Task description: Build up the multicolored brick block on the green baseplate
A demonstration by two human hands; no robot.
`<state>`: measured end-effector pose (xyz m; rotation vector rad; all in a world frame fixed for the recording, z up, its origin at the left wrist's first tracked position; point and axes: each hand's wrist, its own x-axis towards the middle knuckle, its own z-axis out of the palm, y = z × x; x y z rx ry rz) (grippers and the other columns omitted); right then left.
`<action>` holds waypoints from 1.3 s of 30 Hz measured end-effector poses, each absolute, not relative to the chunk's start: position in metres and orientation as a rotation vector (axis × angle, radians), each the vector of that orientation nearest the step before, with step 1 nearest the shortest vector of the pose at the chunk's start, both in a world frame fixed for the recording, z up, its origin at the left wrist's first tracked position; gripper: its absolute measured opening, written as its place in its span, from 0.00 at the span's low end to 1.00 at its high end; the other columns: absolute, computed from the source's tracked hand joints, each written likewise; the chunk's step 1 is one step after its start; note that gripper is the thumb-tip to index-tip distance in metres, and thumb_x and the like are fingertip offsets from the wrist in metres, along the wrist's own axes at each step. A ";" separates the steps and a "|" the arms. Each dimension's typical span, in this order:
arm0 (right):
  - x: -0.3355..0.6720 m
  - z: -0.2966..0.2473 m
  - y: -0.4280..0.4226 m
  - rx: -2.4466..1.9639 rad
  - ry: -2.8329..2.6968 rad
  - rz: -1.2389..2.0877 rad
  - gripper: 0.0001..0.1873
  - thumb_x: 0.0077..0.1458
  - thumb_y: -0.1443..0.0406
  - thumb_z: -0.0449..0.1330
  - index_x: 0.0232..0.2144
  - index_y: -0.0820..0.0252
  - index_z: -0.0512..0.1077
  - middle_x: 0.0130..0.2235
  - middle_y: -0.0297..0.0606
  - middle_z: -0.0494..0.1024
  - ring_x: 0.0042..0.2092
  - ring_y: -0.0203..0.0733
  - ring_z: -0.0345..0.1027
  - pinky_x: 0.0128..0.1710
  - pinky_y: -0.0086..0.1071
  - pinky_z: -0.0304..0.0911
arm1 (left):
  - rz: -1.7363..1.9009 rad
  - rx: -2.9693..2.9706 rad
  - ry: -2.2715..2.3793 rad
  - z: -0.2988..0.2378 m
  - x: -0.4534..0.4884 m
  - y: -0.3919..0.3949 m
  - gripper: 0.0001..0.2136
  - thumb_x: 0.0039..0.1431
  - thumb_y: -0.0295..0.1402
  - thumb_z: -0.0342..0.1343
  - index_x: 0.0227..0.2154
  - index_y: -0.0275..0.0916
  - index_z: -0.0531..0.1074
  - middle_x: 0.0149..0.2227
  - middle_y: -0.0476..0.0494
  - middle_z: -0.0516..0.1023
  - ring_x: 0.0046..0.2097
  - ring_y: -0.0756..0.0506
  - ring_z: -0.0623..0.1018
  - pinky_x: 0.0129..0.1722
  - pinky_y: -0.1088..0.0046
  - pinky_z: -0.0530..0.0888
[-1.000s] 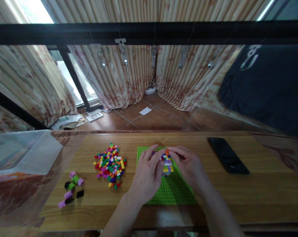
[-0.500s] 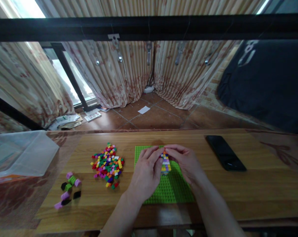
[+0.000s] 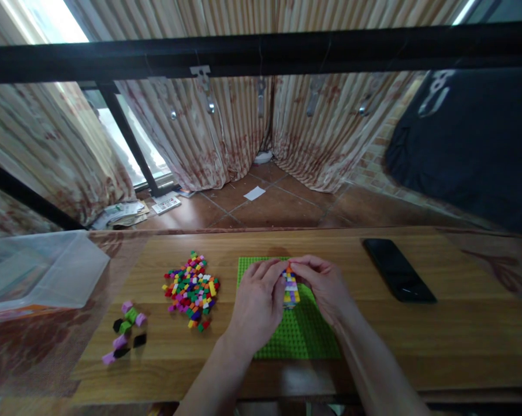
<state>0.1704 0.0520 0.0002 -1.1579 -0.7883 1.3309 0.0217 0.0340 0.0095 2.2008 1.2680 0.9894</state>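
Observation:
A small building-brick structure (image 3: 291, 296) in yellow, white, purple and blue stands on the green studded baseplate (image 3: 287, 341). My left hand (image 3: 258, 300) is curled round its left side, fingers closed against it. At the top, the thumb and fingers of my right hand (image 3: 324, 283) are pinched together by a small orange brick (image 3: 289, 268). Fingertips of both hands meet there and hide part of the structure's top and left side. The baseplate's far right part lies under my right hand.
To the left lies a pile of small multicoloured bricks (image 3: 191, 292). Nearer the table's left end are several larger pink, green and black pieces (image 3: 125, 326). A translucent plastic bin (image 3: 81, 268) stands at far left. A black phone (image 3: 398, 270) rests on the wooden table (image 3: 469, 323) at right.
The view has shifted slightly, so the things on the table sit a little further right in the picture. Both hands stay at the structure in nearly the same pose.

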 end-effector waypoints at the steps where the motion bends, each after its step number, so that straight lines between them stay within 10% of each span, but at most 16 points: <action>1: 0.171 0.000 0.052 -1.157 -0.805 1.328 0.12 0.34 0.58 0.73 0.24 0.58 0.79 0.27 0.35 0.80 0.30 0.37 0.71 0.36 0.33 0.67 | 0.991 2.199 1.268 0.010 0.022 0.034 0.16 0.67 0.31 0.46 0.54 0.42 0.70 0.51 0.42 0.76 0.53 0.43 0.72 0.56 0.59 0.69; 39: 0.159 -0.019 0.041 -1.327 -0.895 1.194 0.19 0.46 0.50 0.66 0.35 0.56 0.80 0.36 0.37 0.83 0.36 0.44 0.75 0.35 0.34 0.70 | 1.261 0.927 1.061 -0.022 0.032 0.030 0.29 0.65 0.50 0.43 0.64 0.40 0.58 0.67 0.40 0.58 0.67 0.42 0.61 0.64 0.64 0.62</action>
